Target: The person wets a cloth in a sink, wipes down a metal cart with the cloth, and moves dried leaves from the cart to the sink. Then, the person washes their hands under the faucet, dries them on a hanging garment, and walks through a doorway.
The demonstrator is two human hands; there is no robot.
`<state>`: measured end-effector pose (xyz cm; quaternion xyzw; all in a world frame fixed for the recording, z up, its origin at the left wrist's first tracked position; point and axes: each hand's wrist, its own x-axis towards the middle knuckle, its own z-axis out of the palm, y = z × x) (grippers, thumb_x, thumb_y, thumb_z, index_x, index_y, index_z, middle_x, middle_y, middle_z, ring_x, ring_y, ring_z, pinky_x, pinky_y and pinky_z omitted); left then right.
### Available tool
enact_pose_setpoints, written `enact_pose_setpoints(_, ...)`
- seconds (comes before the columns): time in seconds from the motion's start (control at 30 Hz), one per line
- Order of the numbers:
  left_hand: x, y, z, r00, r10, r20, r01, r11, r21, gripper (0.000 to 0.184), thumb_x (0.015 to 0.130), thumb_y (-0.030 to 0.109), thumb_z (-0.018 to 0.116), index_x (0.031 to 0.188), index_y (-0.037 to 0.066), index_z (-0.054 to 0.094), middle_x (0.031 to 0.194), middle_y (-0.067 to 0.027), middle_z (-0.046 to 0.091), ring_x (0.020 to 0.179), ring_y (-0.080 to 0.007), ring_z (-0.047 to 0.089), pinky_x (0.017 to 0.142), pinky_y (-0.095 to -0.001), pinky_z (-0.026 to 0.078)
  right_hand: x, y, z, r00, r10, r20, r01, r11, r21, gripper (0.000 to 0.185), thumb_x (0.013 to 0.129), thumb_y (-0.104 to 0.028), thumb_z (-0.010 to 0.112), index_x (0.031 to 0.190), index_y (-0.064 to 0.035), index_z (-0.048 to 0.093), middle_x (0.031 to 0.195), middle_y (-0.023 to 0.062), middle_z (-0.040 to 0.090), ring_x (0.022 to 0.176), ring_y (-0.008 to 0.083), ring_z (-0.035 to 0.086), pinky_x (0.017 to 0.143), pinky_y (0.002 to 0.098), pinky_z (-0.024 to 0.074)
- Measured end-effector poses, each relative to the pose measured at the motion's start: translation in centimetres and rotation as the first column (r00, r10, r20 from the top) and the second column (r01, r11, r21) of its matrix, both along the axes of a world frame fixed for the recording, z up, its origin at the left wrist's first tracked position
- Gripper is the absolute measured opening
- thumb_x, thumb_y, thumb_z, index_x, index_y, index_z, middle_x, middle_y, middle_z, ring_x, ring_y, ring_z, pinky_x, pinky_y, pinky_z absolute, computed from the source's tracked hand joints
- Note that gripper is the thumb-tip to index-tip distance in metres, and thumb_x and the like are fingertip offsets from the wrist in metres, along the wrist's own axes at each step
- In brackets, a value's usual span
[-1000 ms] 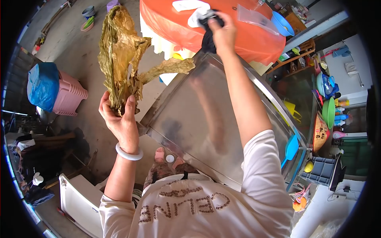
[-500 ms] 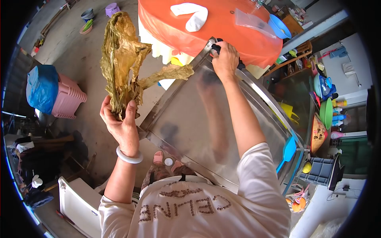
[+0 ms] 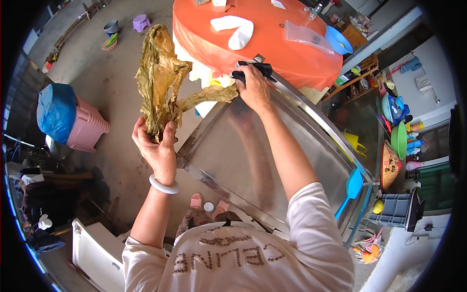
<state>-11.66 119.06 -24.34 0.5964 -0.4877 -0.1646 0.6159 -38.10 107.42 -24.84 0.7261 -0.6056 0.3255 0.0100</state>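
My left hand [image 3: 156, 153] is closed around the base of a bunch of dried, yellow-brown wilted leaves [image 3: 163, 73], held upright to the left of a stainless steel table [image 3: 224, 155]. One long leaf stretches rightward from the bunch, its tip ending beside my right hand [image 3: 254, 90]. That hand grips a bunched black cloth [image 3: 262, 69] at the table's far corner; its fingers are curled and partly hidden. Arm reflections show on the metal top.
Beyond the steel table stands a round table with an orange cover [image 3: 272, 39], bearing a white cloth [image 3: 239, 41] and a blue basin [image 3: 338, 39]. A blue dustpan-like scoop [image 3: 351, 187] lies at the right edge. Stacked pink stools [image 3: 87, 126] stand on the left.
My right hand has shifted left and slightly closer along the table's far corner, and more of the black cloth shows. The leaves sit slightly further right and lower in view.
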Motion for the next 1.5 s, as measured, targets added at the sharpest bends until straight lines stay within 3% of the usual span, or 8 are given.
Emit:
enact_pose_setpoints(0.17, -0.6, 0.7, 2.0, 0.997, -0.016, -0.075, 0.022, 0.997, 0.079, 0.044, 0.079, 0.013, 0.076, 0.11, -0.005, 0.052, 0.131, -0.0136, 0.038, 0.113, -0.0247, 0.048, 0.092, -0.034, 0.045, -0.2, 0.3, 0.6, 1.0, -0.01, -0.024, 0.012, 0.996, 0.092, 0.036, 0.08, -0.012, 0.067, 0.113, -0.0113, 0.052, 0.12, 0.0099, 0.057, 0.117, 0.0311, 0.052, 0.091, 0.0484, 0.0427)
enact_pose_setpoints(0.4, -0.4, 0.5, 1.6, 0.999, 0.003, 0.037, -0.004, 1.0, 0.023, 0.043, 0.077, 0.012, 0.076, 0.106, -0.003, 0.05, 0.131, -0.0159, 0.039, 0.118, -0.0305, 0.043, 0.099, -0.0384, 0.039, 0.1, 1.1, 1.3, 0.996, 0.048, -0.08, -0.037, 0.99, 0.138, 0.032, 0.08, -0.009, 0.066, 0.109, -0.0114, 0.053, 0.11, 0.0057, 0.06, 0.116, 0.0258, 0.053, 0.09, 0.0457, 0.0426)
enact_pose_setpoints(0.7, -0.4, 0.4, 1.3, 0.999, 0.025, 0.021, -0.025, 1.0, 0.008, 0.046, 0.075, 0.013, 0.077, 0.106, -0.004, 0.048, 0.13, -0.0175, 0.04, 0.119, -0.033, 0.043, 0.1, -0.0399, 0.038, 0.7, 1.9, 0.9, 0.995, 0.1, -0.026, -0.096, 0.989, 0.116, 0.032, 0.078, -0.004, 0.066, 0.106, -0.0126, 0.053, 0.11, 0.0044, 0.06, 0.114, 0.0255, 0.054, 0.09, 0.0429, 0.0433)
enact_pose_setpoints(0.8, -0.4, 0.5, 1.1, 0.996, 0.045, 0.073, -0.047, 0.999, 0.023, 0.058, 0.077, 0.017, 0.077, 0.123, -0.007, 0.049, 0.128, -0.0137, 0.042, 0.116, -0.0266, 0.047, 0.099, -0.0335, 0.039, 0.9, 1.9, 1.1, 0.995, 0.099, -0.003, -0.098, 0.991, 0.096, 0.033, 0.076, -0.001, 0.066, 0.105, -0.0114, 0.054, 0.109, 0.0058, 0.062, 0.112, 0.0277, 0.055, 0.091, 0.0416, 0.0447)
enact_pose_setpoints(0.9, -0.4, 0.5, 1.1, 0.995, 0.05, 0.089, -0.052, 0.999, 0.017, 0.058, 0.077, 0.017, 0.077, 0.122, -0.007, 0.049, 0.128, -0.0135, 0.042, 0.115, -0.0266, 0.047, 0.099, -0.0338, 0.039, 1.0, 1.9, 1.0, 0.996, 0.084, -0.012, -0.082, 0.992, 0.097, 0.033, 0.076, -0.001, 0.066, 0.106, -0.0115, 0.054, 0.111, 0.0053, 0.062, 0.113, 0.0273, 0.055, 0.093, 0.0417, 0.0438)
enact_pose_setpoints(1.0, -0.4, 0.6, 1.6, 0.998, 0.031, 0.049, -0.032, 0.999, 0.029, 0.045, 0.074, 0.013, 0.077, 0.104, -0.004, 0.047, 0.131, -0.0172, 0.039, 0.119, -0.033, 0.043, 0.1, -0.0396, 0.038, 1.2, 1.8, 1.0, 0.997, 0.081, -0.012, -0.08, 0.992, 0.098, 0.034, 0.076, -0.001, 0.066, 0.106, -0.0116, 0.054, 0.112, 0.005, 0.062, 0.114, 0.027, 0.054, 0.094, 0.0417, 0.0428)
enact_pose_setpoints(1.17, -0.5, 0.6, 1.7, 1.0, 0.019, 0.019, -0.019, 1.0, 0.021, 0.046, 0.074, 0.014, 0.077, 0.104, -0.003, 0.048, 0.13, -0.017, 0.039, 0.119, -0.0333, 0.043, 0.1, -0.0399, 0.038, 0.7, 1.2, 0.3, 0.997, 0.075, -0.036, -0.069, 0.986, 0.155, 0.036, 0.078, -0.007, 0.067, 0.11, -0.0162, 0.053, 0.116, 0.0023, 0.058, 0.12, 0.0229, 0.05, 0.095, 0.044, 0.0388)
enact_pose_setpoints(1.5, -0.5, 0.6, 1.7, 0.999, 0.021, 0.032, -0.021, 1.0, 0.02, 0.044, 0.074, 0.013, 0.077, 0.103, -0.003, 0.048, 0.13, -0.0175, 0.039, 0.119, -0.0334, 0.043, 0.1, -0.0403, 0.038, 1.1, 2.0, 1.3, 0.998, 0.068, 0.007, -0.069, 0.985, 0.158, 0.035, 0.078, -0.004, 0.066, 0.109, -0.0142, 0.054, 0.115, 0.0037, 0.059, 0.118, 0.0251, 0.051, 0.096, 0.0421, 0.04)
